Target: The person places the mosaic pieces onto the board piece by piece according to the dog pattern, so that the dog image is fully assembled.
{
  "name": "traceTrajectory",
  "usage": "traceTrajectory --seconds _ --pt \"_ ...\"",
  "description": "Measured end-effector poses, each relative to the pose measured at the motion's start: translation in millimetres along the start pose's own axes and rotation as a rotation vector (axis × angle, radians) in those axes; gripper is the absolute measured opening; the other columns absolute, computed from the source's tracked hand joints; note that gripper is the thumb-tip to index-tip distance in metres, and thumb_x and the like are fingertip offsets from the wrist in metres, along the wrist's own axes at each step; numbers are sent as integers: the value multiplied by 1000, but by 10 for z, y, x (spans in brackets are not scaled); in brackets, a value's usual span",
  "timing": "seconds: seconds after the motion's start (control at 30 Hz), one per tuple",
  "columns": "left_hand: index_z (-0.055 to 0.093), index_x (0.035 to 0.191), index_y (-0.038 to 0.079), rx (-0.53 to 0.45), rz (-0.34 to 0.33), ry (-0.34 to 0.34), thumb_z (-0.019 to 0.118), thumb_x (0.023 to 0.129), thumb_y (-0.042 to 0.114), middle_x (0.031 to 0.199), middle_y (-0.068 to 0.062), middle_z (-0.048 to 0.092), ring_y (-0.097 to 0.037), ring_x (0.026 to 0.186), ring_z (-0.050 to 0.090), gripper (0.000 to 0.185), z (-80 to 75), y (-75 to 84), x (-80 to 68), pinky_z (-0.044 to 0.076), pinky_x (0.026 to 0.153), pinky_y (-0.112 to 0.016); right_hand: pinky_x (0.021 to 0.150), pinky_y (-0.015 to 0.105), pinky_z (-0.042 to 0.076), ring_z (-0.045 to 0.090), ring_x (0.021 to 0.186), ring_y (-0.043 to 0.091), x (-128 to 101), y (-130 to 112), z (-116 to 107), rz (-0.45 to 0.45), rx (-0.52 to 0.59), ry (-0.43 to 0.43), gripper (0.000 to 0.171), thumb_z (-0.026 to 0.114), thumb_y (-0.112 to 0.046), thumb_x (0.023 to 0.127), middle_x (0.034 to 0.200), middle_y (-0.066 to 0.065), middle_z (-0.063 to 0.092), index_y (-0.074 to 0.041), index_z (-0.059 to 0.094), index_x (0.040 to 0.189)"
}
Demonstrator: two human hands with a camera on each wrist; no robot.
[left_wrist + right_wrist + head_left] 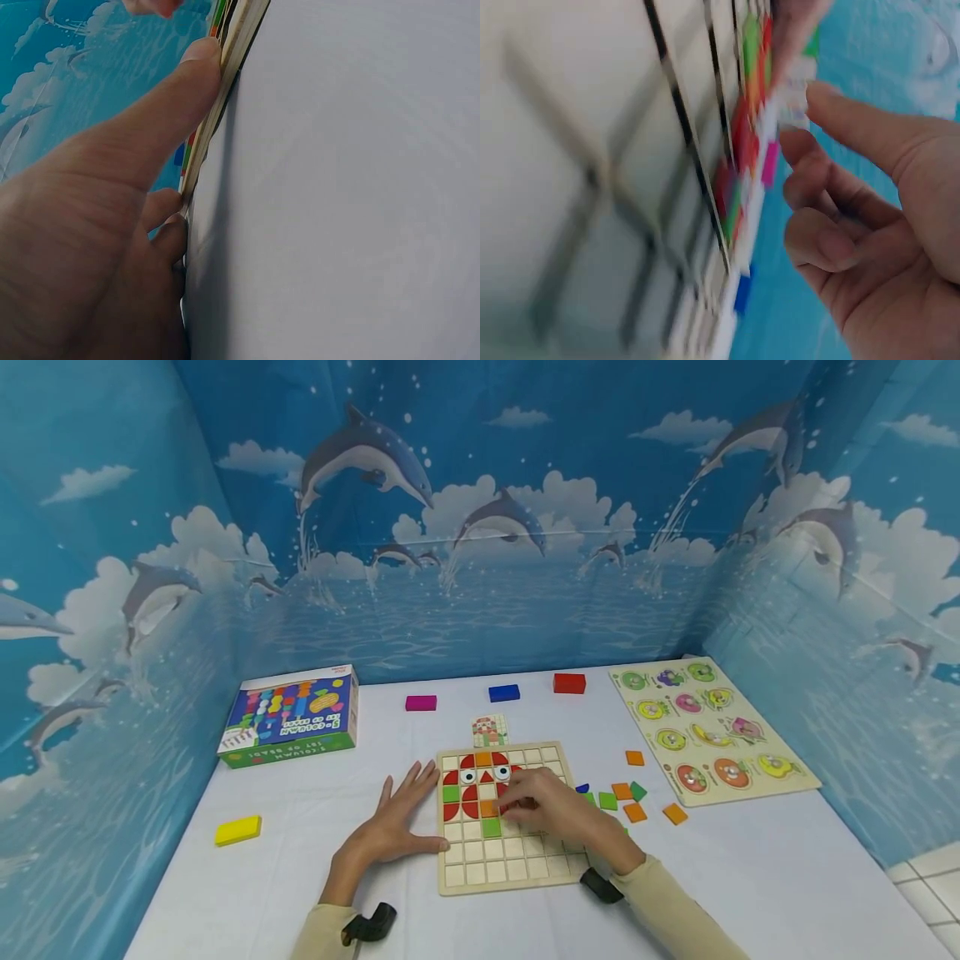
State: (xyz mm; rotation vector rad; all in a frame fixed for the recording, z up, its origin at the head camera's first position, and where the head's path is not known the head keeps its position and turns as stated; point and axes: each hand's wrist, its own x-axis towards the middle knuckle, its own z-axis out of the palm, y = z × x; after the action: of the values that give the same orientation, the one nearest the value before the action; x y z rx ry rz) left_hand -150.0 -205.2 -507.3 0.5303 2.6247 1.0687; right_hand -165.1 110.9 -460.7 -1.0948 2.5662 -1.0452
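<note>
right hand (558,814) over puzzle board (517,864) — left hand (401,818) steadying edge

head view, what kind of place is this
Probably a staged tabletop play or recording booth: a white table walled in by dolphin-print backdrop panels, with a wooden grid puzzle board, a peg puzzle and a toy box laid out.

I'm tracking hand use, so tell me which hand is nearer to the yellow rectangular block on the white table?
Left. The left hand lies flat beside the wooden grid board, on the side toward the yellow rectangular block; the right hand is over the board, farther away.
</note>
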Motion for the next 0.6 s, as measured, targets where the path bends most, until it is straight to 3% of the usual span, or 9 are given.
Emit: traceTrajectory --seconds 0.17,0.3,0.43,0.6 --pt "29 172 16 -1 -2 -2 93 80 51 181 -3 17 -32 168 0 118 18 0 4 -14 131 -63 67 24 56 59 80 7 -179 282 -302 -12 13 55 23 83 -5 94 98 2 75 -2 83 117" --pt "29 172 16 8 -28 -10 95 80 46 181 -3 17 -32 168 1 118 10 20 1 -13 131 -63 67 24 55 61 81 6 -390 556 -546 61 -2 131 24 83 -3 94 99 3 75 0 81 118" --pt "27 173 19 35 -63 -24 94 81 47 182 3 15 -26 169 -2 117 -4 30 8 -13 133 -59 68 25 52 61 82 14 -623 844 -789 140 -38 243 27 87 -4 90 104 6 78 -3 82 116" --pt "27 173 19 29 -53 -21 94 81 47 182 1 15 -28 169 0 117 -4 24 17 -13 132 -60 74 28 50 60 89 25 -919 1151 -986 276 -87 346 34 91 -9 87 107 6 79 -8 82 119"
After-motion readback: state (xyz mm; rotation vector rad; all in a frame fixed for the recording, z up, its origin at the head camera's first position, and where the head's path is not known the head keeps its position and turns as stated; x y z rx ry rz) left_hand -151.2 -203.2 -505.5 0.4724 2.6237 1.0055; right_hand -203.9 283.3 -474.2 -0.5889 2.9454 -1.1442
